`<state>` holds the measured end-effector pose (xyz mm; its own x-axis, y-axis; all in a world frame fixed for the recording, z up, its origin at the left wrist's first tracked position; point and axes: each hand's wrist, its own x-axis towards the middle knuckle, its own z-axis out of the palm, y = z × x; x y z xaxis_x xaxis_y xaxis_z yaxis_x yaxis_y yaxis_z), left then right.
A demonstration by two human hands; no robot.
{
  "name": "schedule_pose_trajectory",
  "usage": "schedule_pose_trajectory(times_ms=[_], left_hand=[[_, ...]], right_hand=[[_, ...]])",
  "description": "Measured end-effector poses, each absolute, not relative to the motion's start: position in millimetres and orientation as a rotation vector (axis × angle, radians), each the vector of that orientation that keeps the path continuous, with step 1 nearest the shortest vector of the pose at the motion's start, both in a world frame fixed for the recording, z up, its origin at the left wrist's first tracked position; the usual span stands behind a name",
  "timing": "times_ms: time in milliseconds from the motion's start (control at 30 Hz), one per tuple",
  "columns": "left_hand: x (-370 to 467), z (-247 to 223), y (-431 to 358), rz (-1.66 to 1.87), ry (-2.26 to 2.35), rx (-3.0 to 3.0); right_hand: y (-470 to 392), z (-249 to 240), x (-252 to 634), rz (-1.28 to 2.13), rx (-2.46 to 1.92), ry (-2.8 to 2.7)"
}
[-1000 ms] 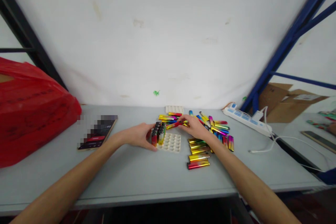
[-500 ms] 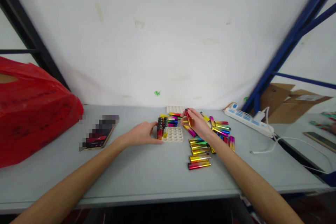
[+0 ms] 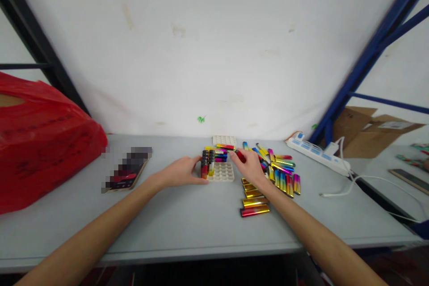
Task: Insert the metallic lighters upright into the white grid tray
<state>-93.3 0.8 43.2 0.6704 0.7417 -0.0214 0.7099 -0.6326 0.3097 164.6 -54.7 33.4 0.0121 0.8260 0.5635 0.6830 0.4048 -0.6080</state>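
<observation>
My left hand (image 3: 182, 170) is at the left side of a white tray (image 3: 224, 178) with round holes, thumb at its front corner and fingers along its side, gripping it. Upright lighters (image 3: 204, 170) with black tops fill rows at the tray's left; the holes at its right are bare. Behind the tray, several colourful lighters (image 3: 220, 159) lie flat. My right hand (image 3: 250, 166) is closed on a red lighter (image 3: 240, 156), just right of the tray, the fingers covering most of it. Loose metallic lighters (image 3: 255, 211) lie around and beneath my right wrist.
A second white tray (image 3: 224, 139) lies near the wall. To the left are a phone (image 3: 129, 172) and a red plastic bag (image 3: 43, 143). At the right are a white power strip (image 3: 318, 155) with a cable, a cardboard box (image 3: 365, 132) and a blue frame (image 3: 365, 49).
My right hand has turned and lowered slightly, tipping the red lighter so that less of it shows. More of the loose lighters are uncovered. My left hand stays at the tray.
</observation>
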Motion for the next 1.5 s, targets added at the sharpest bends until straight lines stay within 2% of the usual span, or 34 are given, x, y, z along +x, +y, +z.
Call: schedule_pose_trajectory(times_ms=[367, 667, 867, 1333, 1500], left_hand=[[-93.8, 42.3, 1.1, 0.157, 1.153, 2.607], [-94.3, 41.9, 0.9, 0.168, 1.138, 2.616], [-94.3, 41.2, 1.4, 0.154, 1.154, 2.619], [-95.7, 38.0, 4.4, 0.174, 1.132, 2.61], [-95.4, 40.5, 3.0, 0.141, 1.145, 2.62]], right_hand=[[-55.7, 33.5, 163.3, 0.222, -1.33, -1.79], [-62.1, 34.9, 157.9, 0.11, -1.122, -2.201], [-63.1, 29.8, 152.2, 0.187, -1.175, -2.123], [-61.8, 20.4, 141.2, 0.178, -1.226, -2.332], [-65.5, 26.9, 137.6, -0.02, -1.354, -2.392]])
